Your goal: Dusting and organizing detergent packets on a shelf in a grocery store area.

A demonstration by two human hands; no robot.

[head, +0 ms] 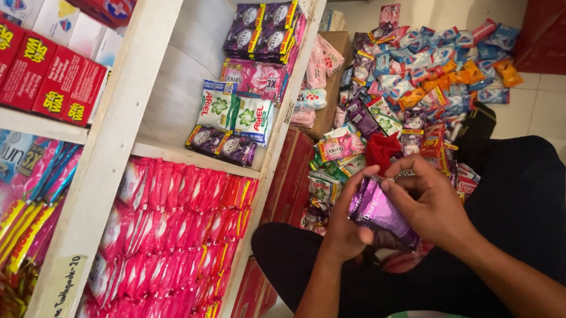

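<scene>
A small stack of glossy purple sachets [381,217] sits tilted above the person's lap. It is gripped at both ends, its upper edge pinched, with white print showing on the front.

Both forearms rose from the bottom edge toward the frame's centre, where the hands met. The left hand [344,225] was cupped, fingers curled upward. The right hand [427,204] came in from the lower right, fingers bent and pinching just beside the left fingertips.

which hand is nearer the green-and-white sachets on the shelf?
Left. The left hand lies closer to the green-and-white sachets; the right hand is farther out, across the purple sachet.
</scene>
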